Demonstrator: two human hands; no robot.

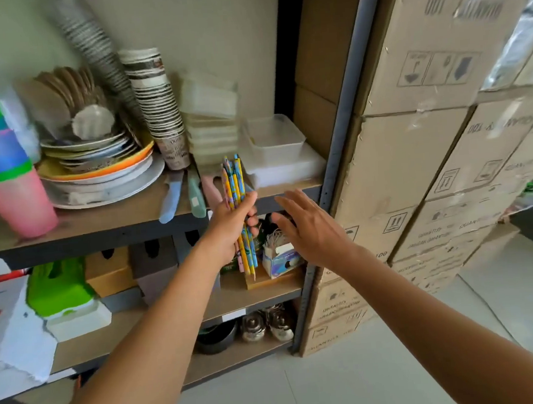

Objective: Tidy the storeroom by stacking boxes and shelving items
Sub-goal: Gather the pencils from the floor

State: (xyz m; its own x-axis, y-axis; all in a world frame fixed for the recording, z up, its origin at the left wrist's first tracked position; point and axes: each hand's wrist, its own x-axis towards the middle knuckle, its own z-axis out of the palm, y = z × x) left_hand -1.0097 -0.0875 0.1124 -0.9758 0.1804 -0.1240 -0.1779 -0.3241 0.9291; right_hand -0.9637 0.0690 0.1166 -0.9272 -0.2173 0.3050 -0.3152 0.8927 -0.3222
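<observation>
My left hand (pixel 229 228) grips a bundle of colourful pencils (pixel 234 185), held upright in front of the shelf unit (pixel 108 230). The pencil tips point down toward the middle shelf. My right hand (pixel 308 227) is open, fingers spread, just right of the bundle and not touching it. Behind my right hand on the middle shelf sits a small blue-and-white box (pixel 279 259) with rubber bands on top.
The upper shelf holds stacked plates (pixel 97 170), paper cups (pixel 159 114), coloured plastic cups (pixel 4 171), clear food containers (pixel 273 144) and knives (pixel 172 196). Stacked cardboard boxes (pixel 428 125) stand to the right of the shelf post (pixel 345 122). The lower shelf holds shoes (pixel 268 322).
</observation>
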